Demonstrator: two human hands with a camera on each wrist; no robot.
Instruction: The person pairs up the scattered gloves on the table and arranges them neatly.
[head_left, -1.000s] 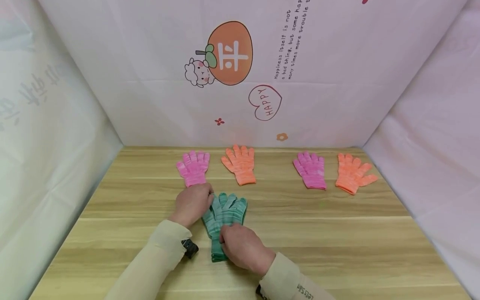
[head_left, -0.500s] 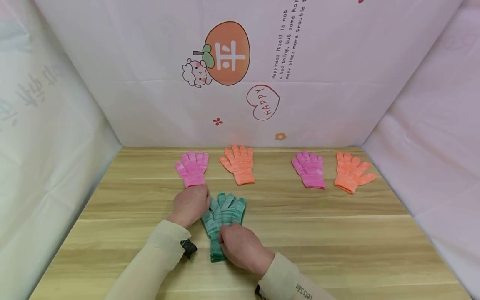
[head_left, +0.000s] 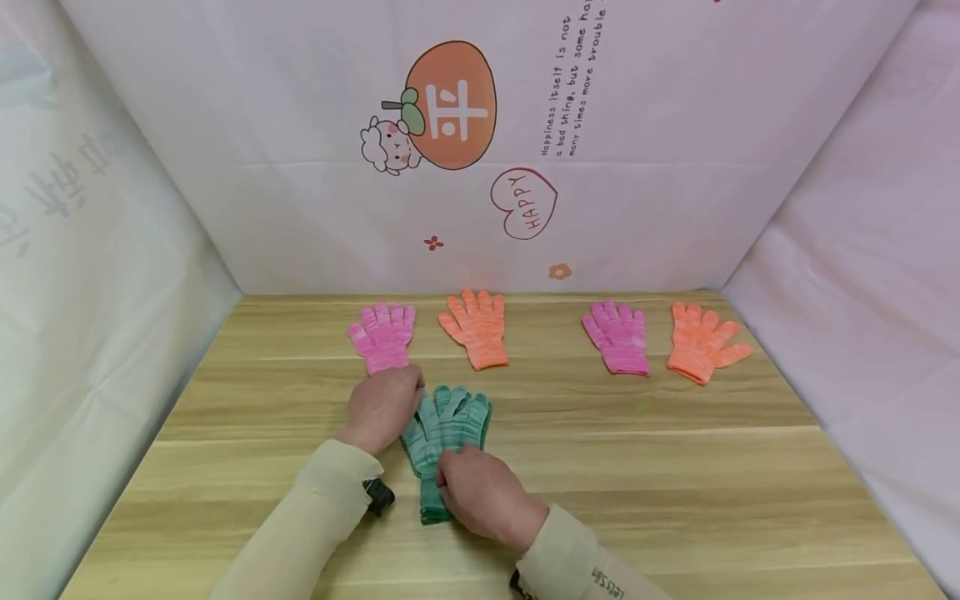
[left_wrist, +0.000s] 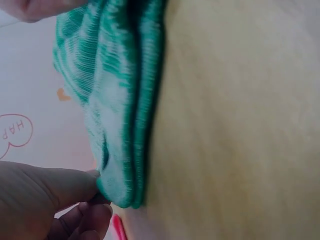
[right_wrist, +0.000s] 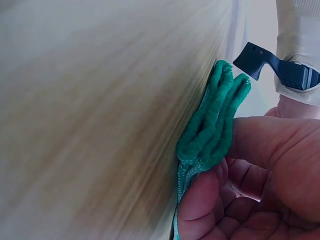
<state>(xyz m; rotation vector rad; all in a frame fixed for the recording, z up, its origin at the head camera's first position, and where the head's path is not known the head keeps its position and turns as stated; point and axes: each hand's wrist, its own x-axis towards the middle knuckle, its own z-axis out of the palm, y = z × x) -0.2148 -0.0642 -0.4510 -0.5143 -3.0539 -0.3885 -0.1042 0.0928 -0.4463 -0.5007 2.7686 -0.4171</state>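
Note:
A pair of green knit gloves (head_left: 457, 429), one laid over the other, lies on the wooden table with fingers pointing away from me. My left hand (head_left: 382, 408) pinches the tip of a glove finger at the left side; the left wrist view shows thumb and fingers closed on that tip (left_wrist: 117, 187). Lower down, my right hand (head_left: 486, 496) grips the right edge near the cuffs. In the right wrist view the two layered cuffs (right_wrist: 217, 120) sit between thumb and curled fingers. Part of the gloves is hidden under my right hand.
Along the table's back lie a pink glove (head_left: 386, 333), an orange glove (head_left: 480, 329), a second pink glove (head_left: 619, 337) and a second orange glove (head_left: 697, 342). My left hand is close to the left pink cuff. White printed sheets (head_left: 637, 208) wall the table on three sides.
Both hands keep their hold on the green gloves, which stay in place. The whole head view has shifted very slightly.

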